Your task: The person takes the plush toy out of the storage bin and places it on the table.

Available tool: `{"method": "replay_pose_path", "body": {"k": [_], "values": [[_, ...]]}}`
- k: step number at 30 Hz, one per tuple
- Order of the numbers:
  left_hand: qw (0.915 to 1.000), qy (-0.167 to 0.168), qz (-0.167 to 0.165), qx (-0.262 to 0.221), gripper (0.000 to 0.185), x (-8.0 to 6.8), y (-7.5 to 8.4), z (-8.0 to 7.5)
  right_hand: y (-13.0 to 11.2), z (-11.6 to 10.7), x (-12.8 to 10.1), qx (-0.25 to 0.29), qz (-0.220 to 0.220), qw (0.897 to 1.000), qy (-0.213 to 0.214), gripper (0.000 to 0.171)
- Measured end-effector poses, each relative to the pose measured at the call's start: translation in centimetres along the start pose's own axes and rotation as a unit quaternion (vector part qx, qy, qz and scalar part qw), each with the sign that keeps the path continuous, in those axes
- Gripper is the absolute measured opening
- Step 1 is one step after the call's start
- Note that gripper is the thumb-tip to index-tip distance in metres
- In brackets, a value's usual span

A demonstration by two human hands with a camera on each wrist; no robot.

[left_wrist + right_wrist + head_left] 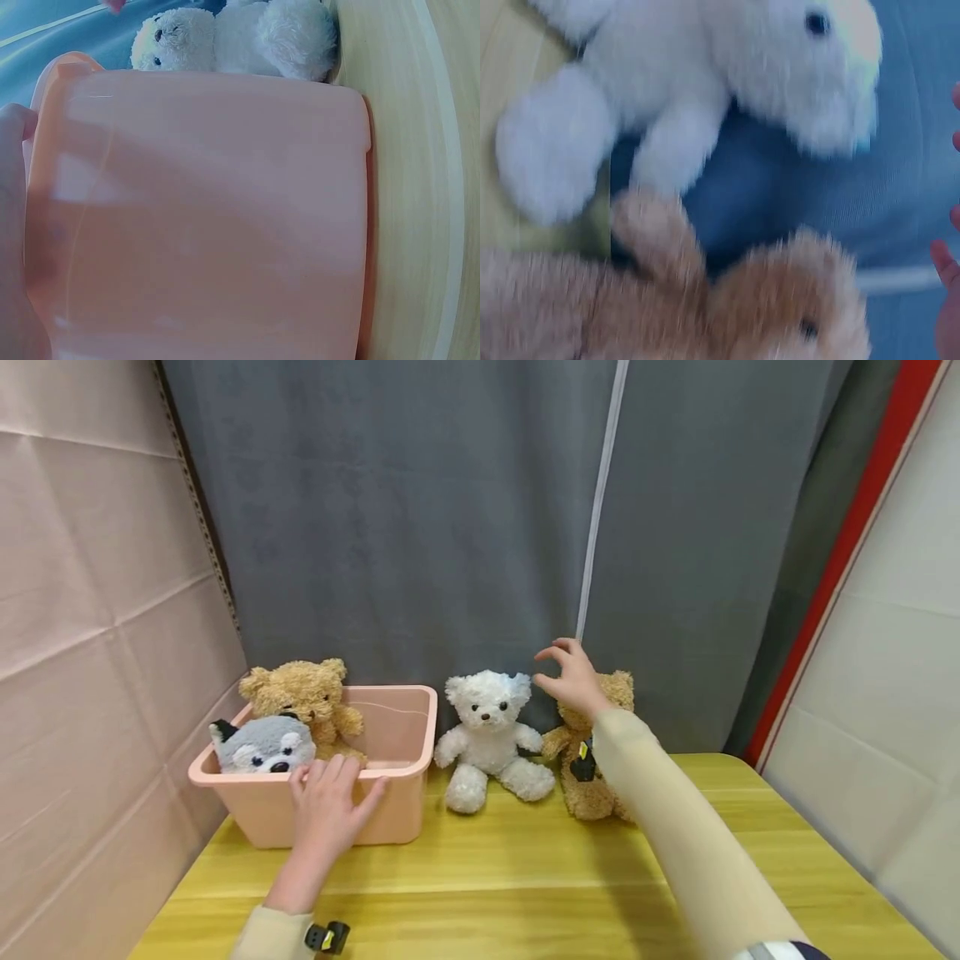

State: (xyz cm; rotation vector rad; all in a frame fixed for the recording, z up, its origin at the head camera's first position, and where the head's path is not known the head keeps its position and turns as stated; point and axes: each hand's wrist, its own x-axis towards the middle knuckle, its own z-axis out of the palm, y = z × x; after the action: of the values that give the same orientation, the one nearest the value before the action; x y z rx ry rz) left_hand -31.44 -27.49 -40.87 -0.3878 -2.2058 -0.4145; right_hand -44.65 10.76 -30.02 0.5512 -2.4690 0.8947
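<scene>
A pink plastic bin (397,727) stands at the table's back left, and my left hand (327,802) rests on its front rim with fingers straight. Inside it sit a tan teddy bear (303,693) and a grey husky plush (262,745). To the bin's right a white teddy bear (489,735) sits upright, with a brown teddy bear (592,777) beside it. My right hand (572,677) hovers open above and between the two bears' heads, holding nothing. The left wrist view shows the bin's wall (210,217) and the white bear (232,37); the right wrist view shows the white bear (697,82) and the brown bear (705,307).
The yellow wooden table (525,877) runs toward me in front of the toys. A grey curtain (420,510) hangs right behind them. A beige padded wall (90,610) closes the left side, and a white panel with a red edge (885,635) the right.
</scene>
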Motion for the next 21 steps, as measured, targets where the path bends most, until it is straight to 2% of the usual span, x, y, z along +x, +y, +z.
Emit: {"method": "replay_pose_path", "body": {"k": [6,12,21], "values": [[0.9999,-0.011,-0.002,0.013,0.039,-0.2,-0.2,-0.5,-4.0,3.4,2.0,-0.009,-0.053,0.998,-0.042,0.034],[0.9997,-0.013,-0.004,0.022,0.039,-0.1,-0.1,-0.7,-7.4,5.9,3.5,-0.085,-0.125,0.986,-0.067,0.033],[0.9994,-0.016,-0.009,0.029,0.039,0.1,0.7,-0.5,-11.7,8.3,5.4,-0.105,-0.152,0.979,-0.09,0.049]]}}
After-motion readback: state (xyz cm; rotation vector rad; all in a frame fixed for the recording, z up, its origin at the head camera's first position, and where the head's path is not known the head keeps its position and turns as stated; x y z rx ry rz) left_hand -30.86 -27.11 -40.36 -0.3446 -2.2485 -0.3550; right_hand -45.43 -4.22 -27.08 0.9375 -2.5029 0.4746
